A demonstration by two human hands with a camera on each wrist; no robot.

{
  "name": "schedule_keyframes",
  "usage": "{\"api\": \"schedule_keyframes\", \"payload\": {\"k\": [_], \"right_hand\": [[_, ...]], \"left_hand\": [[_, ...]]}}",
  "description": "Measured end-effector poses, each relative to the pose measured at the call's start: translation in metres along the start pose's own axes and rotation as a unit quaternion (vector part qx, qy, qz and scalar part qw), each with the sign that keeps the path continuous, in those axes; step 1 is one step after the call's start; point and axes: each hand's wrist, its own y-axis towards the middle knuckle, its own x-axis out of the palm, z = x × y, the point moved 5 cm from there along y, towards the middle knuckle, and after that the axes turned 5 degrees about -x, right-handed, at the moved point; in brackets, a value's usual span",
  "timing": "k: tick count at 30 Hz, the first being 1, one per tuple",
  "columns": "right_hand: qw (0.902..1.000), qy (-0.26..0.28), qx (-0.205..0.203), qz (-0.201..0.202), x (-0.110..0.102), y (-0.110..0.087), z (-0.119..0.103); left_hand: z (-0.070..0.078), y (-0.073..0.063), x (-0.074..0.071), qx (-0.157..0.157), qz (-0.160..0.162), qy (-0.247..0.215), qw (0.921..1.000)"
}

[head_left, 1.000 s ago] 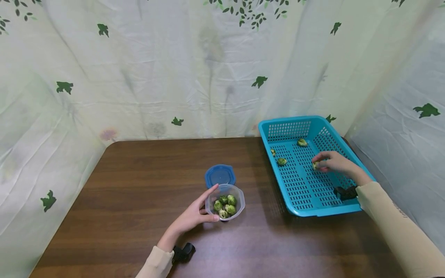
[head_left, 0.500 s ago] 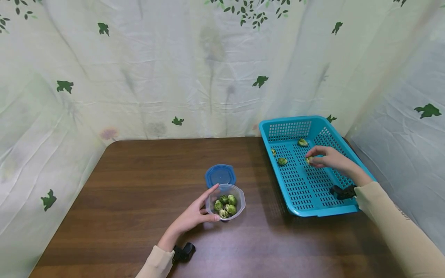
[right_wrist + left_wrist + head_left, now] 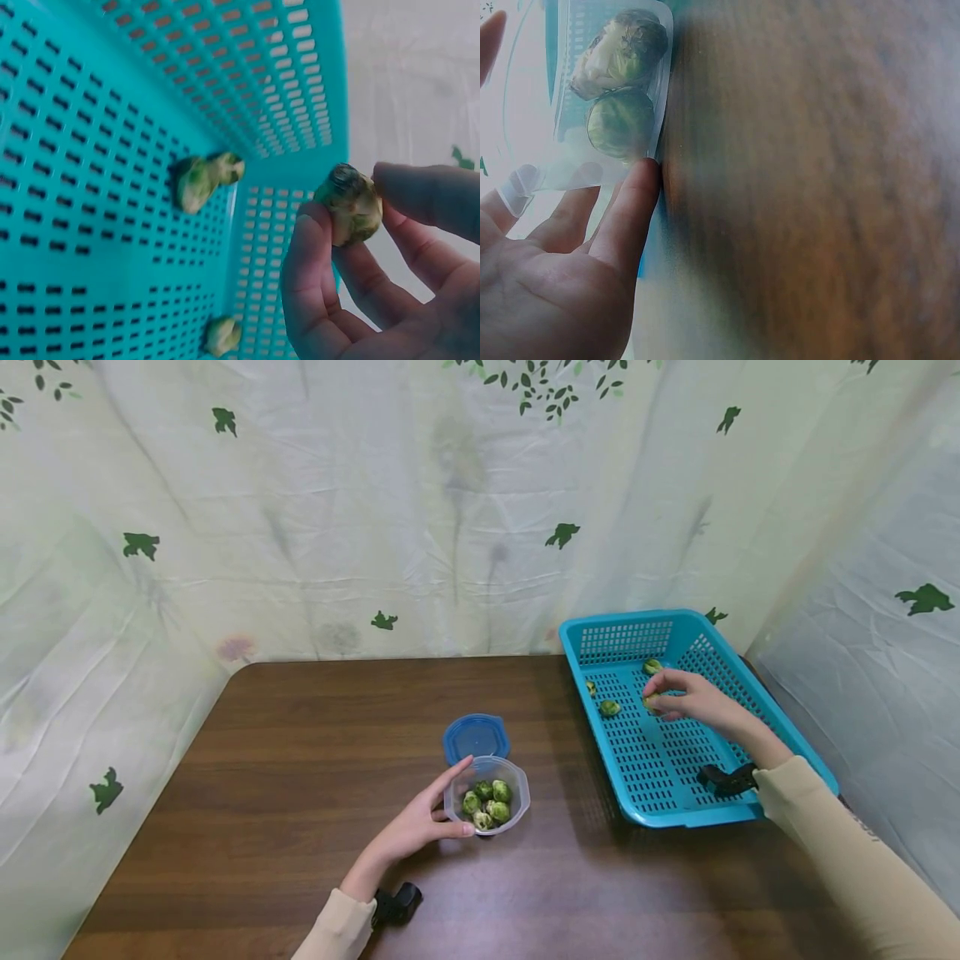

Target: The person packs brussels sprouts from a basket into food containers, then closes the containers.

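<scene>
My right hand (image 3: 693, 700) pinches a Brussels sprout (image 3: 349, 206) between thumb and fingertips, over the blue basket (image 3: 626, 760). Green-and-pale leaves and a dark cut end show on this sprout in the right wrist view. Several other sprouts (image 3: 609, 708) lie on the basket's floor, near its left side and far end. On the table, my left hand (image 3: 408, 831) grips a small clear plastic container (image 3: 523, 793) from its left side, thumb at the near rim and fingers along the far side. Several Brussels sprouts (image 3: 620, 124) sit inside it.
A blue lid (image 3: 476, 737) lies just behind the container on the brown wooden table (image 3: 315, 735). The basket stands at the table's right end, its walls raised around the right hand. A patterned white curtain (image 3: 465, 527) hangs behind and at both sides.
My right hand has moved left and slightly toward the far end, carrying the pinched sprout above the basket floor. The left hand and the container have stayed in place.
</scene>
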Motion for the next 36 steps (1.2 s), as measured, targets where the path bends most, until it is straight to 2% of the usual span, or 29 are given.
{"api": "schedule_keyframes", "payload": {"k": [17, 27, 36], "right_hand": [[0.999, 0.018, -0.04, -0.002, 0.021, 0.003, -0.031], [0.9962, 0.05, -0.067, -0.022, 0.036, 0.004, -0.05], [0.9956, 0.053, -0.068, -0.036, 0.051, 0.005, -0.064]], "left_hand": [[0.001, 0.0, 0.0, 0.001, -0.002, -0.002, 1.0], [0.0, 0.0, 0.0, 0.007, -0.003, 0.001, 1.0], [0.001, -0.001, 0.0, 0.009, -0.003, 0.001, 1.0]]}}
